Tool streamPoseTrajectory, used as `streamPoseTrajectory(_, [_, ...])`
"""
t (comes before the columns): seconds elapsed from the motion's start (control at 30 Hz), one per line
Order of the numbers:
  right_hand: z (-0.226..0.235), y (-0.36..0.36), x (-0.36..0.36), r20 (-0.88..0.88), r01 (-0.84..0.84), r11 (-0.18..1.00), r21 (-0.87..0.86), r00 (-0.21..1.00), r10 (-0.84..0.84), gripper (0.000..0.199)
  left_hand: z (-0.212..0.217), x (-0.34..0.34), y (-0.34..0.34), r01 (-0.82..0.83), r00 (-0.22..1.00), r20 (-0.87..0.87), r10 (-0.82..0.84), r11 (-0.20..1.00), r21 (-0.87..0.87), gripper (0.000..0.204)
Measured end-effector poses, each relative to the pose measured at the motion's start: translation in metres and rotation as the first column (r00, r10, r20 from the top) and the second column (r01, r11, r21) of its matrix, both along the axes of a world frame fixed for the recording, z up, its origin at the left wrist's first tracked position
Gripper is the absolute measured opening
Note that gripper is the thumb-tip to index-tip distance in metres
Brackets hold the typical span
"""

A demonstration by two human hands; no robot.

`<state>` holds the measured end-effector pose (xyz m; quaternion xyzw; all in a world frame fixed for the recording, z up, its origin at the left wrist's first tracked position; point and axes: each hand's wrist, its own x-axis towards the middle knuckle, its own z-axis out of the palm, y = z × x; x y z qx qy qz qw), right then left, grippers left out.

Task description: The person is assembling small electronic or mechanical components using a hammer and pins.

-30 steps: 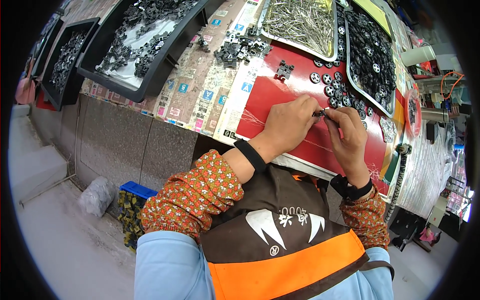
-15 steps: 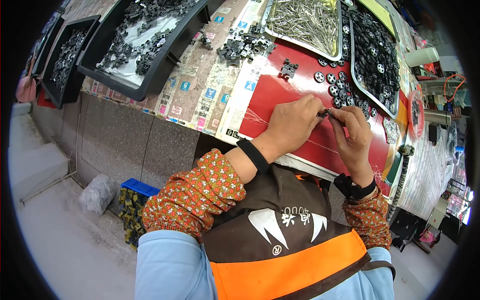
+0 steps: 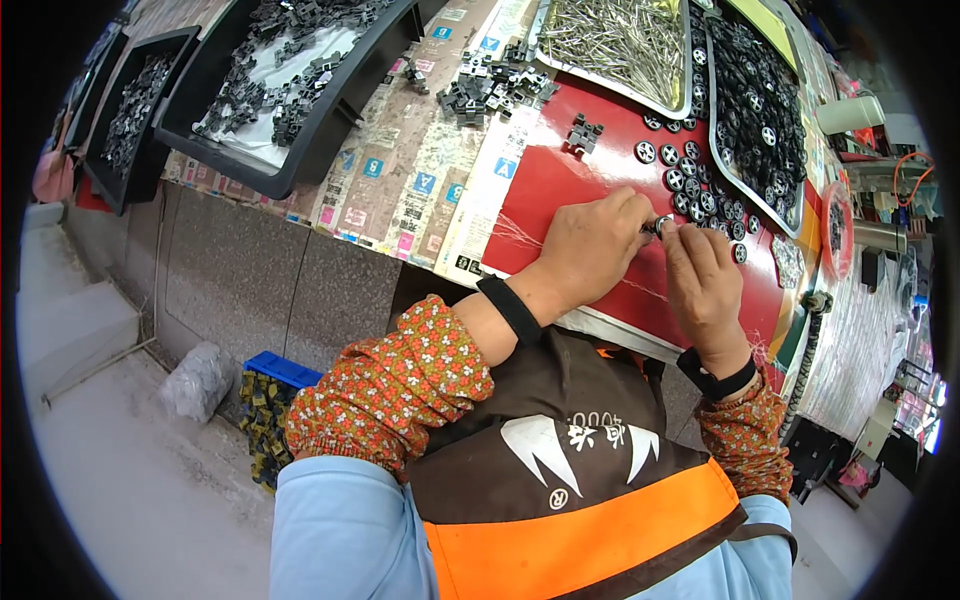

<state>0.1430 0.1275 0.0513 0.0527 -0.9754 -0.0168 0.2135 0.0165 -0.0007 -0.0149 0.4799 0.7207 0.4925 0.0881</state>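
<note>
My left hand [image 3: 595,248] is closed over the red mat [image 3: 530,215], pinching a small black part [image 3: 648,228] mostly hidden by the fingers. Against it, my right hand [image 3: 705,285] pinches what looks like a small black wheel with a silver face [image 3: 664,224]. The two sets of fingertips nearly meet. Just beyond them, several loose black wheels with silver spokes [image 3: 675,180] lie on the mat. One black plastic chassis piece [image 3: 584,134] sits apart near the mat's far left.
A tray of thin metal pins [image 3: 683,105] and a tray of black wheels [image 3: 712,140] stand at the back. Chassis pieces [image 3: 490,88] are heaped on the papered table. Black bins [image 3: 275,185] flank the left, a blue crate [image 3: 285,370] the floor; a red round dish [image 3: 846,250] sits right.
My right hand has turned and lowered its fingers slightly, and a silver wheel face now shows at its fingertips. My left hand keeps its hold. The view has shifted slightly.
</note>
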Motion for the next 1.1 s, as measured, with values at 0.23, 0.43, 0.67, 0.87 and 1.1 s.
streamPoseTrajectory(0.23, [0.015, 0.002, -0.004, 0.077, 0.017, 1.000, 0.013, 0.997, -0.018, 0.033, 0.008, -0.004, 0.011, 0.019, 1.000, -0.002, -0.018, 0.999, 0.036, 0.017])
streamPoseTrajectory(0.43, [0.002, 0.001, 0.003, -0.026, -0.055, 0.998, 0.032, 0.998, 0.056, 0.018, 0.010, -0.003, 0.003, 0.066, 0.998, -0.015, -0.066, 0.998, -0.017, 0.021])
streamPoseTrajectory(0.67, [-0.006, -0.015, 0.014, -0.024, 0.023, 0.999, 0.029, 0.999, -0.022, 0.027, 0.026, -0.001, -0.004, 0.070, 0.997, 0.016, -0.069, 0.997, -0.038, 0.015])
streamPoseTrajectory(0.87, [0.005, -0.016, 0.024, 0.022, 0.146, 0.986, -0.075, 0.989, -0.144, 0.036, 0.023, 0.000, 0.004, 0.039, 0.999, 0.005, -0.038, 0.998, -0.044, 0.014])
streamPoseTrajectory(1.1, [0.042, 0.044, 0.088, -0.121, 0.578, 0.746, -0.330, 0.758, -0.641, 0.033, 0.028, 0.000, 0.002, 0.042, 0.999, 0.009, -0.042, 0.996, -0.080, 0.016])
